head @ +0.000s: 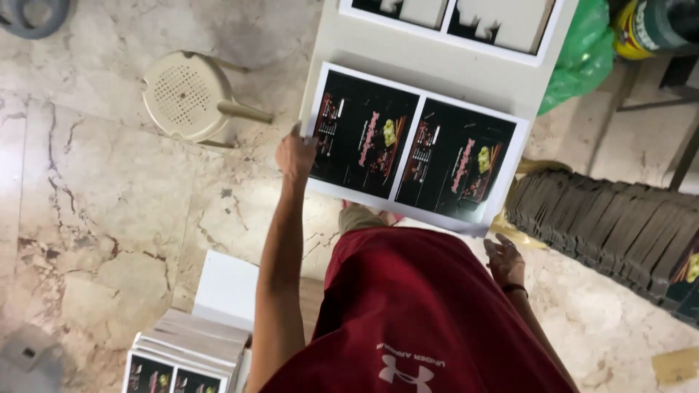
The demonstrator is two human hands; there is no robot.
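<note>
A large printed sheet (415,145) with two dark panels and a white border lies on a pale table (437,65) in front of me. My left hand (295,154) grips the sheet's left edge, fingers curled over it. My right hand (504,258) hangs low beside my red shirt, just below the sheet's near right corner, fingers loosely spread and holding nothing. A second printed sheet (451,18) lies farther back on the table.
A beige plastic stool (191,94) stands on the marble floor to the left. A stack of printed sheets (186,353) sits low left. A row of dark folded prints (619,225) fans out at right. A green bag (582,51) lies far right.
</note>
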